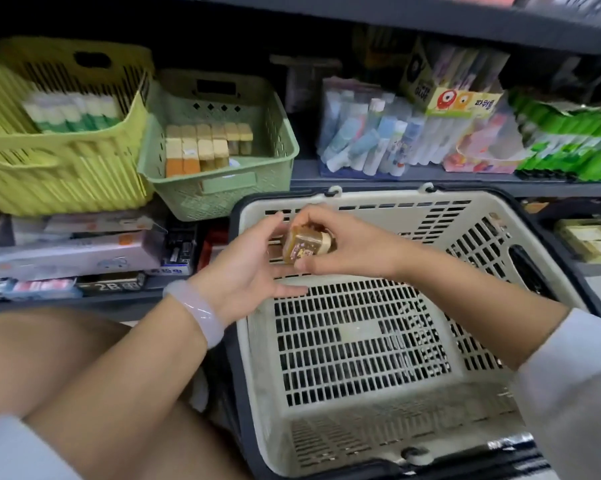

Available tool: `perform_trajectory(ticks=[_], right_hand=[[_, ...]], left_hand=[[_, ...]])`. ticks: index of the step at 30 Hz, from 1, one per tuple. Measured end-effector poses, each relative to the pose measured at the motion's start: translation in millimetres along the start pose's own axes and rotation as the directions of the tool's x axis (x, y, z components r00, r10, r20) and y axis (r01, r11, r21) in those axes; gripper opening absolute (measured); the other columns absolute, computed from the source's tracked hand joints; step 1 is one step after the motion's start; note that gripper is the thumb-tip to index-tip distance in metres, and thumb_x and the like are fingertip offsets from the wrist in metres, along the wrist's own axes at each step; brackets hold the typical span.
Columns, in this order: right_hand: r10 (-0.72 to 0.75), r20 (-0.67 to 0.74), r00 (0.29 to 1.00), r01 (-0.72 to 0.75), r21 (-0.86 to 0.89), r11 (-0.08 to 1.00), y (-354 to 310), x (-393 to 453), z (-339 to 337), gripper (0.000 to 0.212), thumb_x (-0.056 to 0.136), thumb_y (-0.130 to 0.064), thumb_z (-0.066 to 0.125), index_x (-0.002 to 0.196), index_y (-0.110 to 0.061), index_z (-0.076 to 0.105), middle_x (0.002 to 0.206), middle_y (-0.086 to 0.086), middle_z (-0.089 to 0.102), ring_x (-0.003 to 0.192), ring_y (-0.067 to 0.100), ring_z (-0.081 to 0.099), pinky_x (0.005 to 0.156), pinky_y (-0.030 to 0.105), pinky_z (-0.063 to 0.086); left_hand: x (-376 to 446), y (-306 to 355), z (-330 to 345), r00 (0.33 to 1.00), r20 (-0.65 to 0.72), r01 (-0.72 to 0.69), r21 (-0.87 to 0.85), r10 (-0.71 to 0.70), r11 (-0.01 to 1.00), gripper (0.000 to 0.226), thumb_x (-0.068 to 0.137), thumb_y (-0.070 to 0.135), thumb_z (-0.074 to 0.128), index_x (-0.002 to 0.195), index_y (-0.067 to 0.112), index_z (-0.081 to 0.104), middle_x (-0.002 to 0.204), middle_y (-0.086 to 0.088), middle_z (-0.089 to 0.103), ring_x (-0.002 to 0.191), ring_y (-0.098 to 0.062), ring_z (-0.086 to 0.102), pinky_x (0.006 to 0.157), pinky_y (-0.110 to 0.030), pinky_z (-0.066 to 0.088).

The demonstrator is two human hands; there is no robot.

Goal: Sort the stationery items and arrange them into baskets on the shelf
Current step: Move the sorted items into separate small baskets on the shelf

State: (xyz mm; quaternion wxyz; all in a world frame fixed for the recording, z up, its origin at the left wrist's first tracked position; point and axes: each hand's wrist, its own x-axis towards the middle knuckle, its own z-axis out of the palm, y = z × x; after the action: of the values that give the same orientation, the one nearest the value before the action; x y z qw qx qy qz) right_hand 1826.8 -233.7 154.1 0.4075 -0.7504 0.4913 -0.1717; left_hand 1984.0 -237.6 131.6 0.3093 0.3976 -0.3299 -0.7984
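A small amber item with a cream cap (pixel 304 247) hangs over the far end of the beige shopping basket (pixel 358 344). My right hand (pixel 347 247) pinches it from above and the right. My left hand (pixel 247 268) lies palm-up under its left side, fingers straight and touching it. On the shelf behind stands a green basket (pixel 219 188) holding several similar amber and orange items (pixel 202 148). To its left, a yellow basket (pixel 60 161) holds green-and-white items (pixel 74 112).
Bagged stationery (pixel 372 140) and green packs (pixel 569 140) lie on the shelf at right. Boxed goods (pixel 70 251) fill the lower shelf at left. The shopping basket's black handle frame (pixel 566 258) rings it. My knee (pixel 42 355) is at lower left.
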Motion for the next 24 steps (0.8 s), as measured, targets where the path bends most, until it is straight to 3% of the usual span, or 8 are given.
perform_trajectory(ticks=[2, 4, 7, 11, 13, 18, 20, 24], right_hand=[[-0.137, -0.036, 0.99, 0.131, -0.124, 0.984, -18, 8, 5, 0.036, 0.077, -0.014, 0.073, 0.108, -0.015, 0.057, 0.109, 0.003, 0.049, 0.106, 0.009, 0.046, 0.094, 0.016, 0.036], [-0.208, -0.047, 0.977, 0.198, -0.162, 0.967, -32, 14, 10, 0.041, 0.078, -0.017, 0.073, 0.116, -0.019, 0.058, 0.119, -0.002, 0.045, 0.119, 0.01, 0.042, 0.103, 0.015, 0.031], [-0.251, -0.049, 0.967, 0.244, -0.126, 0.962, -46, 22, 16, 0.038, 0.079, -0.018, 0.071, 0.114, -0.028, 0.06, 0.123, -0.017, 0.04, 0.123, -0.001, 0.038, 0.103, 0.005, 0.023], [-0.247, -0.038, 0.968, 0.249, 0.06, 0.967, -64, 34, 22, 0.031, 0.081, -0.013, 0.068, 0.106, -0.03, 0.061, 0.134, -0.009, 0.042, 0.126, -0.005, 0.038, 0.107, 0.013, 0.027], [-0.225, -0.085, 0.971, 0.239, 0.209, 0.948, -70, 41, 19, 0.024, 0.085, -0.013, 0.062, 0.106, -0.025, 0.062, 0.127, -0.009, 0.051, 0.118, -0.002, 0.048, 0.102, 0.019, 0.039], [-0.018, -0.309, 0.951, 0.12, 0.315, 0.941, -73, 67, 2, 0.023, 0.092, -0.019, 0.054, 0.114, -0.013, 0.051, 0.09, 0.007, 0.067, 0.071, 0.008, 0.065, 0.07, 0.022, 0.054], [0.065, -0.304, 0.95, 0.05, 0.356, 0.933, -72, 77, 0, 0.022, 0.092, -0.023, 0.054, 0.109, -0.012, 0.047, 0.077, 0.01, 0.068, 0.056, 0.01, 0.06, 0.054, 0.019, 0.047], [0.093, -0.247, 0.965, 0.007, 0.379, 0.926, -68, 94, 2, 0.021, 0.094, -0.03, 0.05, 0.104, -0.014, 0.061, 0.068, 0.008, 0.062, 0.057, 0.012, 0.054, 0.057, 0.02, 0.046]], left_hand=[[-6, 10, -3, 0.997, 0.081, 0.016, -0.262, 0.005, 0.965, 0.033, 0.096, 0.039, 0.036, 0.099, 0.017, 0.06, 0.087, -0.006, 0.066, 0.076, -0.021, 0.065, 0.082, -0.051, 0.051], [-13, 20, -7, 0.997, 0.062, -0.006, -0.45, 0.038, 0.893, 0.03, 0.094, 0.037, 0.04, 0.093, 0.016, 0.061, 0.081, -0.006, 0.064, 0.072, -0.02, 0.064, 0.061, -0.032, 0.056], [-24, 31, -19, 0.996, -0.04, -0.09, -0.493, 0.082, 0.866, 0.025, 0.092, 0.033, 0.047, 0.08, 0.018, 0.062, 0.062, 0.001, 0.06, 0.051, -0.013, 0.06, 0.04, -0.018, 0.044], [-33, 41, -34, 0.99, -0.062, -0.14, -0.528, 0.126, 0.838, 0.018, 0.091, 0.026, 0.05, 0.085, 0.014, 0.062, 0.064, -0.003, 0.063, 0.052, -0.013, 0.062, 0.042, -0.021, 0.047], [-37, 46, -42, 0.986, -0.095, -0.165, -0.553, 0.135, 0.816, 0.017, 0.091, 0.021, 0.051, 0.093, 0.009, 0.063, 0.074, -0.009, 0.068, 0.06, -0.017, 0.066, 0.049, -0.023, 0.051], [-49, 58, -62, 0.966, -0.229, -0.207, -0.401, 0.121, 0.892, 0.01, 0.083, 0.014, 0.062, 0.088, 0.005, 0.062, 0.098, -0.02, 0.06, 0.074, -0.031, 0.06, 0.05, -0.025, 0.052], [-56, 66, -69, 0.961, -0.233, -0.219, -0.302, 0.151, 0.928, 0.007, 0.082, 0.013, 0.063, 0.084, 0.006, 0.063, 0.104, -0.021, 0.057, 0.077, -0.031, 0.057, 0.05, -0.025, 0.052], [-64, 85, -83, 0.954, -0.184, -0.254, -0.068, 0.238, 0.965, 0.01, 0.084, 0.017, 0.06, 0.084, 0.007, 0.064, 0.107, -0.022, 0.055, 0.063, -0.027, 0.064, 0.049, -0.024, 0.052]])
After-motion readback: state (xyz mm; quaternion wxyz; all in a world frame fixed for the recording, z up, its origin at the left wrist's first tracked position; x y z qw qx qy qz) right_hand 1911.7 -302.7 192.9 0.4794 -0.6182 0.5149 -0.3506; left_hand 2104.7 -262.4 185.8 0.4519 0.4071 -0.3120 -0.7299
